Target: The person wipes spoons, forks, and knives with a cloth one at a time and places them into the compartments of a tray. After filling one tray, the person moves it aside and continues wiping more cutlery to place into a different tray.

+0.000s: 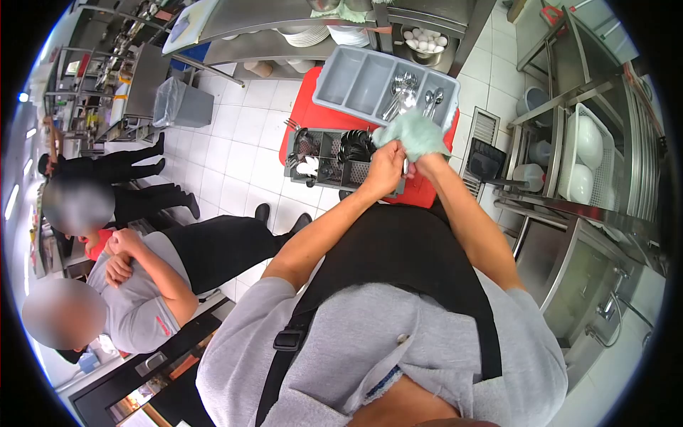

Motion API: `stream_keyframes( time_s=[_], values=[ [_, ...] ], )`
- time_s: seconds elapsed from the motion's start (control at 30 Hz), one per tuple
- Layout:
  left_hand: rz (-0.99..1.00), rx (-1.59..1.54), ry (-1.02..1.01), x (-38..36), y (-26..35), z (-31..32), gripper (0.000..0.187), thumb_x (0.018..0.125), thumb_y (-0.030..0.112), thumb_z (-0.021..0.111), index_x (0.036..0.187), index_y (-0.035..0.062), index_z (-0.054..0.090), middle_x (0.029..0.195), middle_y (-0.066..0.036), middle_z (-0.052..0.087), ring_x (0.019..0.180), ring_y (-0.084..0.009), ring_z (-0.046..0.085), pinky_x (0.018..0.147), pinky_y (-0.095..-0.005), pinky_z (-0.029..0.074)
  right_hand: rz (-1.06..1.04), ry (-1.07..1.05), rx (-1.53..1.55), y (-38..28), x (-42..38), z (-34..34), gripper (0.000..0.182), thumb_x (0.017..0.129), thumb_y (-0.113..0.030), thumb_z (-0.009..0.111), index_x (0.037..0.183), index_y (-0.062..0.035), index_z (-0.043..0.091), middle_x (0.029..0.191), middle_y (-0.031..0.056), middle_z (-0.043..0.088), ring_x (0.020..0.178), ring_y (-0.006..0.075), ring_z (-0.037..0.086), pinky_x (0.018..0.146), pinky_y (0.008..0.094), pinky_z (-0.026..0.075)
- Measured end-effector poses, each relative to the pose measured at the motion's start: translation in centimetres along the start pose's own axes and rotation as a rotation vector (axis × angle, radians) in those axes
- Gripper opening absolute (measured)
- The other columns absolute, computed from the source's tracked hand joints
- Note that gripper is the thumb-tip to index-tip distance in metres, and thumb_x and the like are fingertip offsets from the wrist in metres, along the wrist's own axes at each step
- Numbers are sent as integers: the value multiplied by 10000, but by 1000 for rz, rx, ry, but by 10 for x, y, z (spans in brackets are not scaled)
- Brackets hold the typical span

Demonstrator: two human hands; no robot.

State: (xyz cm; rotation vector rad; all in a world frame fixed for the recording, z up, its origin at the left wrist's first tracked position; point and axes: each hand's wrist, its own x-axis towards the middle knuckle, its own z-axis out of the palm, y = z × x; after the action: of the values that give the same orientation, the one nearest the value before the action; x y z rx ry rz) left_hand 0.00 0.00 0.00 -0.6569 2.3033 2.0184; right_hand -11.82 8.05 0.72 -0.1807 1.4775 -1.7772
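A pale green cloth (413, 134) is bunched over my right hand (428, 165), whose fingers are closed around it and partly hidden. My left hand (385, 169) is closed against the cloth. Between the two hands a short shiny end of a piece of cutlery (405, 167) shows; the rest is covered, so its kind cannot be made out. Just beyond the hands is a grey divided tray (346, 80) with spoons (404, 89) in its right compartments. Left of my hands stands a darker grey cutlery basket (331, 133) holding dark-handled cutlery (356, 146) and forks (293, 125).
Both containers rest on a red surface (302, 107). A bowl of eggs (427, 46) and stacked plates (304, 35) sit on shelves ahead. At right are a metal rack (548, 114) and white tub (583, 153). Several people stand left, one with folded arms (135, 260).
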Motion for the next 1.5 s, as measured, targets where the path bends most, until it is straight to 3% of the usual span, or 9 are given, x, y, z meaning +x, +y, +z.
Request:
stream_keyframes(
  time_s=[0.07,0.17,0.23,0.4,0.57,0.67,0.87,1.0,1.5],
  values=[
    [182,442,80,4,-1,-9,272,1009,195,546,928,-41,655,726,-102,688,676,-138,687,591,-281,555,-180,17,23,25,-3,-11,176,936,-149,633,1071,-36,619,899,48,652,785,148,614,653,311,509],
    [-126,251,-41,3,36,-32,295,990,229,590,911,-48,656,650,-90,666,553,-125,632,518,-290,514,-86,-21,106,24,1,-38,153,917,-124,650,1035,-26,636,933,47,644,821,136,587,690,309,506],
    [-49,195,299,19,27,-32,348,942,300,645,838,-30,687,656,-119,682,583,-196,668,583,-337,503,-46,-101,-184,28,-3,-45,240,886,-160,692,1088,-41,644,988,59,658,878,159,595,765,331,514],
    [-26,315,209,100,-50,-34,373,938,296,679,1136,-19,645,770,-81,686,721,-117,645,657,-276,502,-1,-128,-463,73,-18,-56,380,895,-286,679,1180,-38,637,1048,89,694,905,207,621,821,368,513],
    [-156,300,227,103,-34,-22,764,786,429,827,1302,-64,556,880,-129,712,817,-164,661,737,-304,532,160,101,-33,100,-28,-71,388,914,-325,591,1150,-26,668,1074,130,714,956,294,666,891,441,498],
    [28,-76,-179,65,38,7,314,923,192,698,1191,33,661,931,-58,702,853,-120,642,757,-276,513,168,153,-126,136,-1,-107,383,910,-319,592,1144,-26,671,1076,131,714,960,296,667,896,444,496],
    [531,-605,-856,-36,221,52,199,940,140,633,1073,13,711,957,-77,717,873,-158,659,787,-303,520,119,233,-856,187,28,-167,372,901,-306,594,1133,-28,677,1081,131,714,968,300,668,907,451,490],
    [304,-859,-1131,-80,336,23,275,961,212,626,1154,22,675,1045,-81,698,881,-139,642,727,-281,527,105,232,-1144,201,27,-171,366,895,-298,595,1126,-29,682,1085,132,714,974,303,669,914,456,486],
    [1201,-1413,-880,-130,334,133,305,994,174,596,1192,-55,625,1117,-203,673,990,-274,658,817,-349,526,109,243,-1445,218,7,-167,341,872,-268,599,1099,-33,698,1097,133,715,994,312,671,942,473,472]
  ],
)
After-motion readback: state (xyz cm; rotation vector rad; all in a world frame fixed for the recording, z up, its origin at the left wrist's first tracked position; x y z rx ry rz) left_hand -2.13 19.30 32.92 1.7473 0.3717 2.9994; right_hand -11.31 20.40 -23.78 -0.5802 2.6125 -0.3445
